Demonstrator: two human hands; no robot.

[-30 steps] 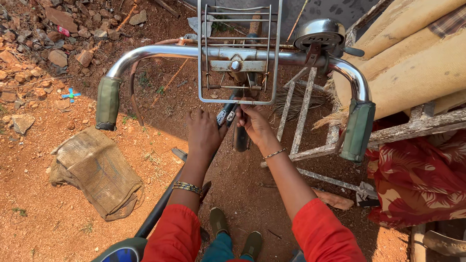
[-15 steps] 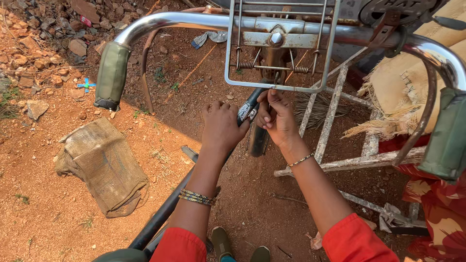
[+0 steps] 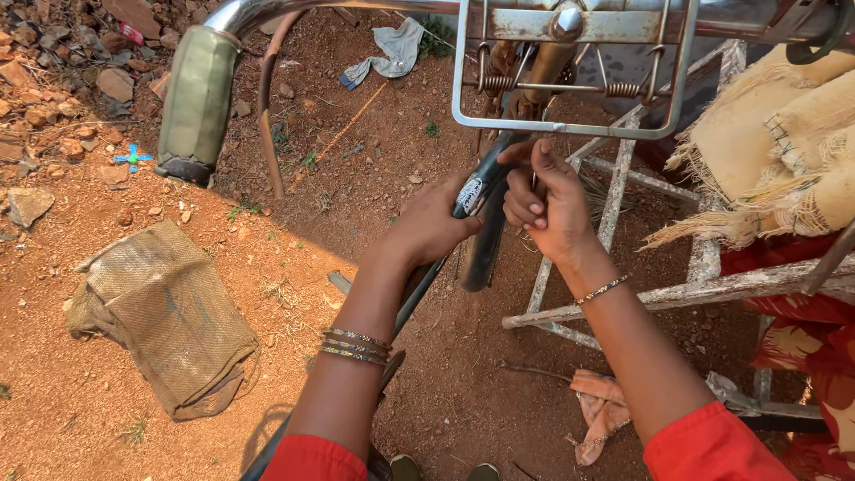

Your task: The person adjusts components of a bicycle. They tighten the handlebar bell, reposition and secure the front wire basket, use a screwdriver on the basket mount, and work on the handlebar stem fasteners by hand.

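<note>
While both red sleeves (image 3: pixel 704 445) sat at the bottom edge, forearms ran up toward the bike frame. Left wrist wore stacked bangles (image 3: pixel 354 346), right wrist a thin bracelet (image 3: pixel 602 289). Left hand (image 3: pixel 430 228) was wrapped around the dark frame tube (image 3: pixel 474 191), fingers clenched on it just below the head. Right hand (image 3: pixel 545 207) was right beside it, fingers curled tight against the same tube's far side; couldn't tell if it pinched a small part. The tube slanted down between the arms toward the ground. Burlap sack (image 3: pixel 165 313) lay flat on red dirt, well left of the arms. White metal rack frame (image 3: pixel 623 294) lay to the right, frayed sacking (image 3: pixel 784 160) beyond it. Above the hands: wire basket carrier (image 3: pixel 570 125), chrome handlebar (image 3: pixel 258 11) and its green grip (image 3: pixel 198 100). Grey rag (image 3: pixel 392 49) farthest out.
</note>
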